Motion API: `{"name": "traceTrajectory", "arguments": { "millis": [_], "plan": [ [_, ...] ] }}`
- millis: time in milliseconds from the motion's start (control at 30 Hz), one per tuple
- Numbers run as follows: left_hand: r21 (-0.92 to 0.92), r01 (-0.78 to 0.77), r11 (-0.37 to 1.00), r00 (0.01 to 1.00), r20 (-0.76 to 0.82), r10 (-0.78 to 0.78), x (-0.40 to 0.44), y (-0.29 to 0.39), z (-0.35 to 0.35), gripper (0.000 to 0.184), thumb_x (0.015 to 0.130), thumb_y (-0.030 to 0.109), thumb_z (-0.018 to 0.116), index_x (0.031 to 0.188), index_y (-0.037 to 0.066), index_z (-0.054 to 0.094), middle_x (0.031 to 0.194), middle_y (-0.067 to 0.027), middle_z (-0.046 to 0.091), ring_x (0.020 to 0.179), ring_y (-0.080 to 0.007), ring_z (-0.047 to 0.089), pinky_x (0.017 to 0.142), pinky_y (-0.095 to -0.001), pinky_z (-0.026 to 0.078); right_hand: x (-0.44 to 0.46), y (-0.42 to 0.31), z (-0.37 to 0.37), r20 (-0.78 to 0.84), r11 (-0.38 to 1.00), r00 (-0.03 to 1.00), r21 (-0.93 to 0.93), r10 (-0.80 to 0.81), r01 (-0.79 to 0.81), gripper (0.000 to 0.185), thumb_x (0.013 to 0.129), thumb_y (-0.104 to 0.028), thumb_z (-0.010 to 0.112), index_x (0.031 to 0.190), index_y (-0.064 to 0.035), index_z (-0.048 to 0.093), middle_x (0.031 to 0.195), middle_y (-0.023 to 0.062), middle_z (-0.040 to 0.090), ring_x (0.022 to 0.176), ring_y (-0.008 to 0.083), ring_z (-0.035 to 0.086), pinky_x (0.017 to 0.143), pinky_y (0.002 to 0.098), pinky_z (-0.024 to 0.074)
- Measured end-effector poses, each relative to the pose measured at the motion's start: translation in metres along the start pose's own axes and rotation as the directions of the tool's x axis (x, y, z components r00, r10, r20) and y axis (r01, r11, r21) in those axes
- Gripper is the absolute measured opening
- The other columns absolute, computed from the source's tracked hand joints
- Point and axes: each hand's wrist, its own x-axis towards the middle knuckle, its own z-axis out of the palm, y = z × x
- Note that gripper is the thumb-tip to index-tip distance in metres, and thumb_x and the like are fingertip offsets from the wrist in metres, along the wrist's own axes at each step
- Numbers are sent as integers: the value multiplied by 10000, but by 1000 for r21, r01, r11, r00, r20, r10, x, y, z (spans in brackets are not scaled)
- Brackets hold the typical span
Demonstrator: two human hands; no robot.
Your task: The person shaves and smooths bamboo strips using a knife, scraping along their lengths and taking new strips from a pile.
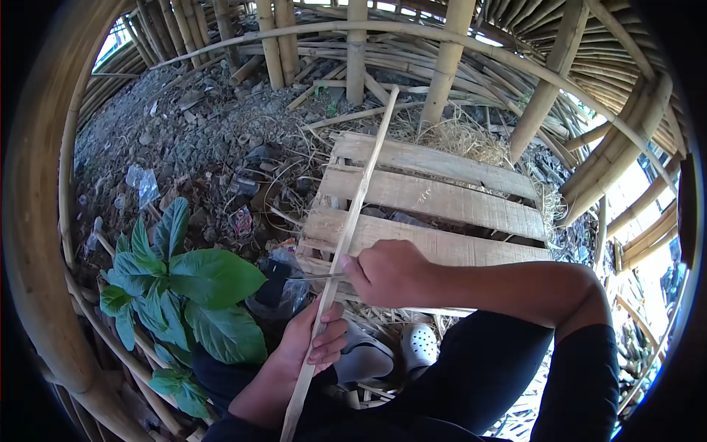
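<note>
A long, pale bamboo strip (361, 191) slants from my lap up over a wooden slatted pallet (434, 195). My left hand (318, 340) is closed around its lower part, fingers wrapped over the front. Just above that grip, my right hand (387, 274) is a closed fist holding a knife (308, 278). The thin blade lies across the strip and sticks out to its left; the handle is hidden inside the fist.
A leafy green plant (213, 278) grows close on the left. Bamboo poles (446, 66) and rails surround the spot. Stony ground with litter (143, 184) lies beyond. Pale clogs (419, 346) are on my feet below the pallet.
</note>
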Motion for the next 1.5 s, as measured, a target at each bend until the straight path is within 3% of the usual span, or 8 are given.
{"name": "traceTrajectory", "arguments": {
  "millis": [167,400,533,933,1100,1200,1333,1500],
  "plan": [
    [112,33,993,961,-277,0,-8,-4,11,343,1031,337,307,763,158,425,486,52,332,328,-51,290,282,-184,211,-3,-6,4,19,990,998,-134,-53,55,495,936,-281,390,557,-44,603,547,192,576,506,393,571,565,492,493],
    [124,84,989,960,-275,-48,-3,-9,1,354,1031,368,313,759,170,425,495,66,309,326,-45,237,288,-185,209,16,17,-8,-38,900,974,-376,224,-221,449,910,-321,400,618,-68,628,601,151,627,569,331,636,555,451,524],
    [178,120,977,958,-278,-68,-7,-14,7,362,1029,389,310,759,174,420,498,66,304,327,-44,244,293,-188,212,9,10,-6,199,907,976,-421,87,5,457,918,-339,396,654,-66,652,629,145,643,631,309,657,569,435,533],
    [231,143,962,958,-277,-76,-7,-15,5,381,1036,418,245,799,152,380,534,62,283,347,-46,239,318,-196,205,28,77,-9,-132,903,976,-374,173,-211,493,912,-326,379,591,-49,631,591,180,616,568,358,627,610,470,533],
    [268,134,954,954,-297,-51,-6,-16,9,394,1009,477,342,763,177,409,509,70,292,341,-40,241,313,-185,190,16,47,-4,94,874,991,-485,95,-38,487,922,-333,362,652,-50,652,632,143,639,569,301,632,602,450,537],
    [233,150,961,944,-321,-70,-8,-16,8,397,1008,482,338,765,176,408,509,71,289,345,-39,243,316,-188,185,31,92,-15,-70,844,948,-439,311,-309,474,942,-332,322,724,-68,650,663,135,637,631,284,645,583,450,532],
    [252,139,958,958,-278,-66,-8,-16,4,390,1020,462,296,792,162,395,524,65,289,350,-41,249,317,-190,202,16,45,-16,183,808,940,-574,288,-136,408,938,-338,361,830,-107,679,785,122,678,708,283,673,631,438,535],
    [282,147,948,956,-287,-63,-8,-16,7,391,1030,448,254,813,149,382,538,61,288,350,-40,261,315,-189,219,29,94,-17,-5,841,922,-408,388,-356,394,931,-305,366,813,-94,677,760,129,674,682,280,672,624,450,537]
  ]
}}
